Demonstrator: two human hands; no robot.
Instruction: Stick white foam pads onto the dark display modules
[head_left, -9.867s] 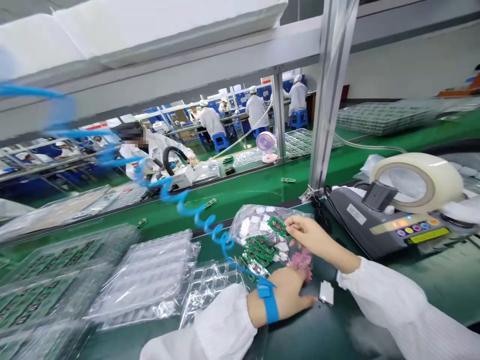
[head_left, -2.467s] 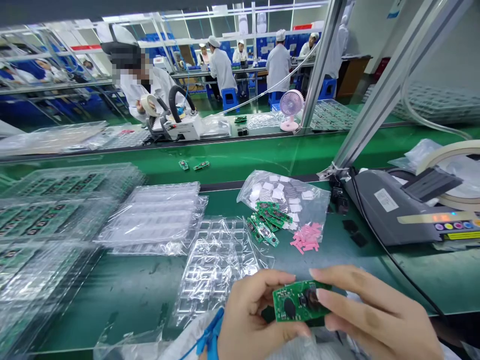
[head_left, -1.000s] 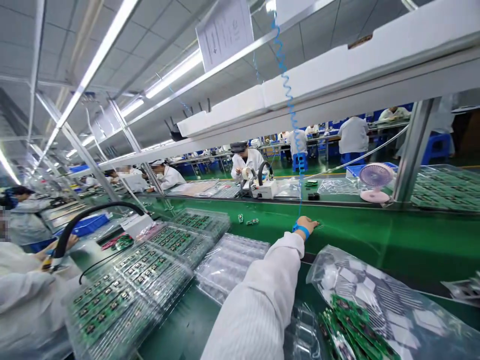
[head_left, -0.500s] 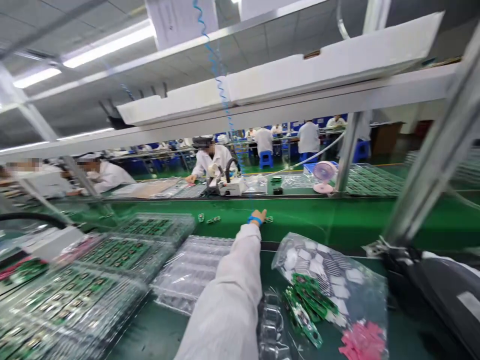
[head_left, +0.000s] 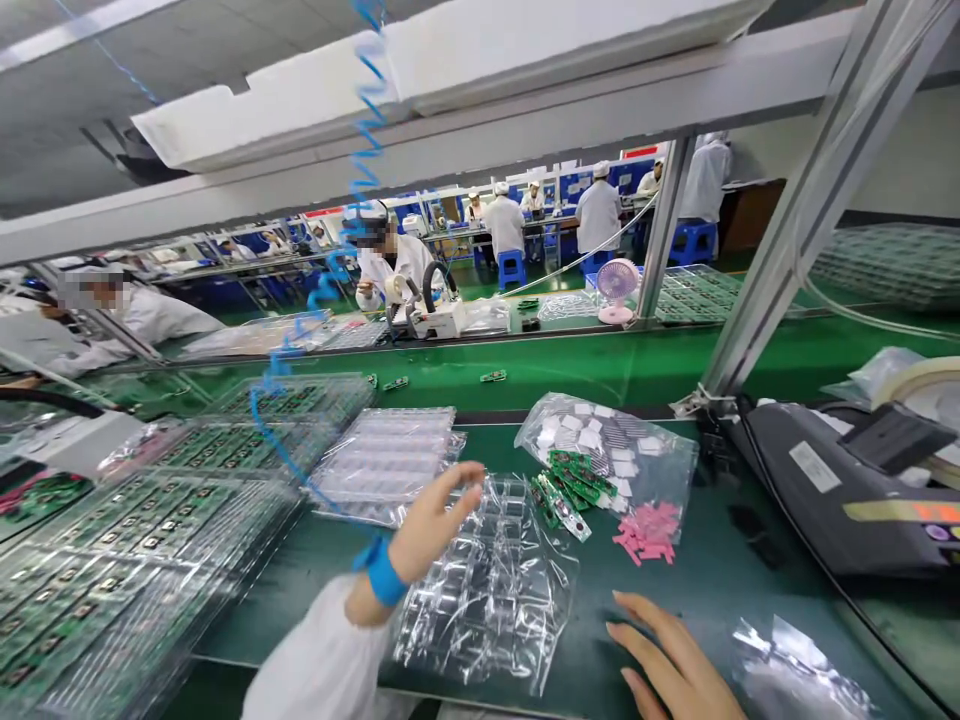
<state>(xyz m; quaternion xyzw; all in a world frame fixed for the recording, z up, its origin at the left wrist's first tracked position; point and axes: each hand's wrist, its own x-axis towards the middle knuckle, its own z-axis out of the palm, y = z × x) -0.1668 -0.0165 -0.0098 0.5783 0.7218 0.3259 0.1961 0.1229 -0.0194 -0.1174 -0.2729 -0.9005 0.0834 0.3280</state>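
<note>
My left hand (head_left: 433, 520), with a blue wrist strap (head_left: 384, 570) and a coiled blue cord (head_left: 281, 440), hovers above the clear plastic tray (head_left: 480, 600). Its thumb and fingers are apart and nothing shows between them. At the bottom right, my right hand (head_left: 671, 650) has its fingers spread over the dark green mat and appears to hold nothing. Between the hands and farther back, a small pile of green circuit boards (head_left: 574, 480) lies partly on a plastic bag of white pieces (head_left: 622, 440). Pink strips (head_left: 649, 530) lie at the bag's near edge.
Stacked trays of circuit boards (head_left: 142, 530) fill the left side. An empty-looking clear tray (head_left: 390, 450) lies behind my left hand. The green belt (head_left: 585, 370) carries several boards, including one board (head_left: 493, 376). A dark machine (head_left: 847, 500) and a metal post (head_left: 787, 220) stand right.
My left hand has drawn back from the belt to above the near tray, leaving a board on the belt. My right hand has come into view. The camera view has tilted down.
</note>
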